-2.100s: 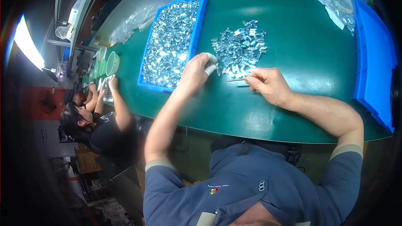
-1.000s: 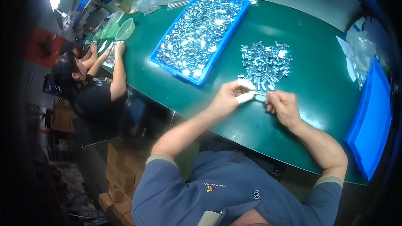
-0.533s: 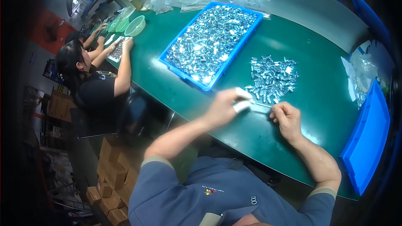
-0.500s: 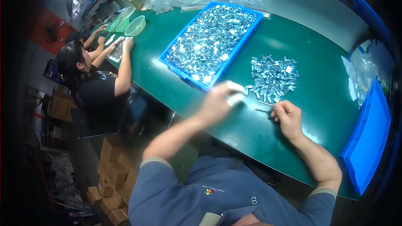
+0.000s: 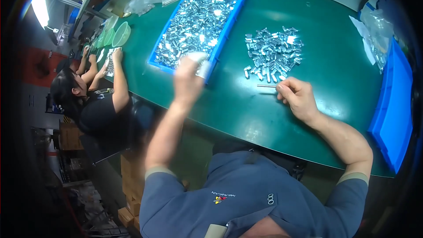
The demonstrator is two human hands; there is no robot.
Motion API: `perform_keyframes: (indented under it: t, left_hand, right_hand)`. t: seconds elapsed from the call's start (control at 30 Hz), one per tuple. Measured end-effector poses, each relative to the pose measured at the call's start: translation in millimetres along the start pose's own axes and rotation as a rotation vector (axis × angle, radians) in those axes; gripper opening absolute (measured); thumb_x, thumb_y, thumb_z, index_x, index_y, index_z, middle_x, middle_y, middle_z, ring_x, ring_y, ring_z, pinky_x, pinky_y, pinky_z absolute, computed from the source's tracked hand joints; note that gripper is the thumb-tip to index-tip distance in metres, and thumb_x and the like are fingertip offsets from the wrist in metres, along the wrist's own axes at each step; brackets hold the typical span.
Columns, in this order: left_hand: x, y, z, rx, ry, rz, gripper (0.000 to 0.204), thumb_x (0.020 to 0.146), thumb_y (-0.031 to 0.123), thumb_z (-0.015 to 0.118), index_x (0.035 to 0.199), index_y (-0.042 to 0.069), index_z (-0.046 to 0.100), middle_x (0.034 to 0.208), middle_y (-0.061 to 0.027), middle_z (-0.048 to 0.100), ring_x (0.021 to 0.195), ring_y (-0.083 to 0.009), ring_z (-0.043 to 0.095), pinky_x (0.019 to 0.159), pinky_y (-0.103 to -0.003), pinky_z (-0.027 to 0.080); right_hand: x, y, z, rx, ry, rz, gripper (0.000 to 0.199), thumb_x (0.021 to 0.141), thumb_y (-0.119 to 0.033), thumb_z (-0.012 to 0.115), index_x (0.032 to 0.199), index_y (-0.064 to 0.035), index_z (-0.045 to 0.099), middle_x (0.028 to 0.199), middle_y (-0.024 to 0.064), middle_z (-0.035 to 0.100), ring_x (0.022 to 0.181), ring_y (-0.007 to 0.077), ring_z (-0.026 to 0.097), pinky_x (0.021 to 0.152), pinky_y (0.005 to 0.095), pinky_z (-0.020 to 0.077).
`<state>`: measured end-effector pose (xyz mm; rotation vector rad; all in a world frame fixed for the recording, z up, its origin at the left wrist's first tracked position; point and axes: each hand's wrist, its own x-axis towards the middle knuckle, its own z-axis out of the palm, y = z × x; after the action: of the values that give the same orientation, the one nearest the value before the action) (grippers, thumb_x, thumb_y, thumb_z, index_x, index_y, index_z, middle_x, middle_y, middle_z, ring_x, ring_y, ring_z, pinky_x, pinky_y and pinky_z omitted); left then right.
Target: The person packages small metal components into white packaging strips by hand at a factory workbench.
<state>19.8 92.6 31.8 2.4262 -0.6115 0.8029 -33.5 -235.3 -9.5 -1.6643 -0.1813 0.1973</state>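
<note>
My right hand [image 5: 298, 98] is closed on a thin metal rod [image 5: 266, 86], which points left just above the table. Beyond the rod lies a loose pile of small shiny metal pieces [image 5: 275, 50]. My left hand [image 5: 188, 79], with white covers on some fingertips, is over the near end of a blue tray [image 5: 225, 34]. It is smeared by motion, so whether its fingers hold anything cannot be made out. Many similar metal pieces [image 5: 198, 17] fill the tray.
The green table [image 5: 326, 83] carries clear plastic bags [image 5: 141, 3] at the back and light green bowls [image 5: 121, 34] at the left. A blue bin [image 5: 390, 114] stands at the right edge. A co-worker [image 5: 90, 101] sits at the left; stacked cartons [image 5: 132, 185] stand below.
My left hand has gone from beside the pile, leftward, to over the blue tray. My right hand still grips the rod. The whole view has shifted.
</note>
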Motion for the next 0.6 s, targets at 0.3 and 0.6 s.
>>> perform_keyframes:
  t: [0.3, 0.6]
  left_hand:
    - [-9.1, 58.1, 54.2, -0.134, -0.390, -0.066, 0.036, 0.080, 0.004, 0.077, 0.116, 0.005, 0.069, 0.104, -0.0115, 0.063, 0.099, -0.0311, 0.061, 0.085, -0.041, 0.052]
    - [-22.7, 71.1, 53.9, -0.210, -0.253, -0.102, 0.020, 0.082, 0.000, 0.076, 0.101, 0.001, 0.070, 0.098, -0.0126, 0.069, 0.093, -0.0301, 0.064, 0.084, -0.038, 0.051]
  right_hand:
    - [-2.2, 5.1, -1.4, 0.007, -0.021, -0.018, 0.018, 0.100, -0.017, 0.064, 0.095, -0.0010, 0.070, 0.077, 0.0025, 0.068, 0.066, 0.0073, 0.059, 0.059, 0.0239, 0.0467]
    - [-3.8, 7.2, -2.4, 0.027, -0.012, -0.032, 0.020, 0.100, -0.020, 0.064, 0.097, -0.0011, 0.070, 0.078, 0.0020, 0.067, 0.066, 0.0074, 0.057, 0.059, 0.0246, 0.0462]
